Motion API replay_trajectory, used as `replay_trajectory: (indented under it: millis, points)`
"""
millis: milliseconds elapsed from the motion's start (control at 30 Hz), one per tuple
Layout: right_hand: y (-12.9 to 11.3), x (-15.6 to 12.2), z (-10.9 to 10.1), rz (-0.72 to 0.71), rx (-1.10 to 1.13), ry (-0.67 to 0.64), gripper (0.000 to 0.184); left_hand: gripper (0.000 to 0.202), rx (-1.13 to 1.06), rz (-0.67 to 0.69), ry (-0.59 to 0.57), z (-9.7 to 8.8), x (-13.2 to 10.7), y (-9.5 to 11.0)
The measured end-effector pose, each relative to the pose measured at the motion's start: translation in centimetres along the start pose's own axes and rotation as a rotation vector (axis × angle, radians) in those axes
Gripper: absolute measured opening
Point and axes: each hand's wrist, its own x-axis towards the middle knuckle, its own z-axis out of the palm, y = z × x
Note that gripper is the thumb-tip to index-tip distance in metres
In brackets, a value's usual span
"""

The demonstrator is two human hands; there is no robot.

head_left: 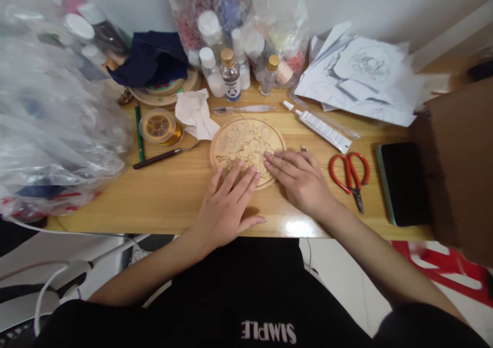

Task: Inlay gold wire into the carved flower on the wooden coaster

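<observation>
A round wooden disc [242, 140] with a gold wire pattern lies flat in the middle of the wooden table [169, 194]. My left hand [227, 204] lies flat, fingers stretched out, with its fingertips on the disc's near edge. My right hand [298, 176] also lies flat with fingers out, its fingertips touching the disc's right near edge. Neither hand holds anything.
Red scissors [349, 173] and a dark phone [402, 183] lie to the right. A white glue tube [321, 128], a wire spool [158, 126], a crumpled tissue [196, 112], a dark-handled tool [164, 157], small bottles [230, 74], printed sheets [362, 75], plastic bags [50, 111] and a cardboard box [458, 168] surround the disc.
</observation>
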Motion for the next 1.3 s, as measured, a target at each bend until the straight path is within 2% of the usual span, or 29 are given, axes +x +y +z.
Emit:
replay_trajectory:
  millis: [233,400,567,900,1067,1300]
  points:
    - [0.0,0.0,-0.1,0.013,0.034,-0.020,0.037,0.072,-0.035,-0.035,0.014,-0.2,0.1,0.9]
    - [0.0,0.2,-0.2,-0.018,-0.008,0.024,0.031,0.074,-0.047,0.002,0.041,0.1,0.4,2.5]
    - [0.0,0.3,-0.2,-0.013,-0.016,0.020,0.029,0.073,-0.005,-0.050,0.086,0.6,0.7,3.8]
    - [0.0,0.2,0.0,-0.001,0.020,0.034,0.032,0.074,-0.024,-0.081,0.142,1.3,0.8,4.1]
    - [-0.1,0.1,0.1,0.019,0.058,0.024,0.038,0.080,-0.050,-0.100,0.104,1.3,0.7,4.3]
    - [-0.1,0.2,0.0,0.006,0.014,0.027,0.034,0.085,-0.011,-0.089,0.066,1.6,0.2,4.3]
